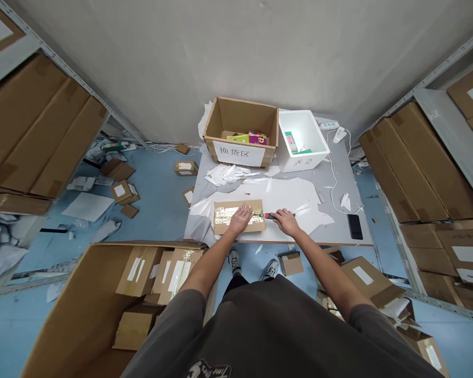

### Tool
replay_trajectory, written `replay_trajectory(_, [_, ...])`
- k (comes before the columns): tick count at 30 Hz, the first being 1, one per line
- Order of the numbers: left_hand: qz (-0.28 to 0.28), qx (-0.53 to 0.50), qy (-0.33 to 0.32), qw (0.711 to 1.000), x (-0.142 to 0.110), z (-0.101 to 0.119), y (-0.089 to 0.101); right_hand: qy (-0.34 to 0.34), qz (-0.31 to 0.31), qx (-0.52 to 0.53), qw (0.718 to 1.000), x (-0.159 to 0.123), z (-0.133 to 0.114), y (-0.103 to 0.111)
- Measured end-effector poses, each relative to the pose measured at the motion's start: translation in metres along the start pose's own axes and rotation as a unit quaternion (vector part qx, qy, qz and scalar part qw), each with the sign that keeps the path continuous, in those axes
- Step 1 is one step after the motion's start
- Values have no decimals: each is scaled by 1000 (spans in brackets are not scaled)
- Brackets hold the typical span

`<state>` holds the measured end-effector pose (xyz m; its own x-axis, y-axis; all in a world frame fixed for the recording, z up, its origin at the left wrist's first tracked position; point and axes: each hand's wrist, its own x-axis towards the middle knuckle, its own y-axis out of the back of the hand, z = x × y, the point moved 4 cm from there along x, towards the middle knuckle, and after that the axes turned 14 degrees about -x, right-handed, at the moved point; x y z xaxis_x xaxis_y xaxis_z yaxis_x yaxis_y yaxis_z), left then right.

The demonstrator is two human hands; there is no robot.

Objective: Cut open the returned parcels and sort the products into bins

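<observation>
Box (225,216), taped and flat, lies on the left half of the table (341,181), near its near edge, with its long side running left to right. The left hand (240,219) rests palm down on its top, right of the middle, fingers extended toward the far side. The right hand (286,222) is just beyond the box's right end, closed around the handle of the knife (269,216), whose front end points left to the taped top. The two hands are apart, with part of the knife between them.

Between the box and the table's near edge is a narrow strip. To the left, crumpled paper (201,208) fills the short space to the table's left edge. On the far side, torn scraps (228,174) lie between the box and the labelled carton (268,156), which holds small packs (257,138). The white bin (299,160) stands at the carton's right. The widest flat room is to the right, over a white sheet (295,191) with a few scraps, as far as the cable (332,184) and the phone (355,227) by the near right corner. Below the near left corner, the rim of a big carton (74,294) comes close to the table.
</observation>
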<state>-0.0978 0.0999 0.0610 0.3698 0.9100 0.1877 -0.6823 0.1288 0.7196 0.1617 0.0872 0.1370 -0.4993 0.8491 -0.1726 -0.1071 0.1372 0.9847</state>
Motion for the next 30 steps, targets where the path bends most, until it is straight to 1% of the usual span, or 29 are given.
replay_trajectory(5, [29, 8, -4, 1000, -4, 4, -1, -6, 10, -6, 1000, -1, 0, 2])
replay_trajectory(11, [54, 7, -20, 998, -6, 3, -1, 8, 13, -22, 1000, -1, 2, 3])
replay_trajectory(14, [59, 3, -26, 998, -6, 3, -1, 5, 10, -22, 1000, -1, 1, 2])
replay_trajectory(17, [53, 0, -20, 998, -6, 6, -2, -1, 4, -4, 1000, -3, 3, 0])
replay_trajectory(20, [29, 1, -5, 1000, -6, 11, 0, -17, -8, 13, 1000, -7, 7, -1])
replay_trajectory(23, [-2, 4, 10, 1000, 2, 14, 9, -24, -22, 27, 999, -8, 8, -1])
replay_trajectory(25, [-23, 6, 10, 1000, 13, 14, 17, -25, -28, 39, 999, -8, 7, -1])
replay_trajectory(27, [-59, 8, 3, 998, 27, 12, 22, -29, -31, 51, 998, -8, 5, -2])
replay_trajectory(30, [-124, 16, 2, 992, 46, 8, 18, -34, -32, 64, 997, -10, 5, -5])
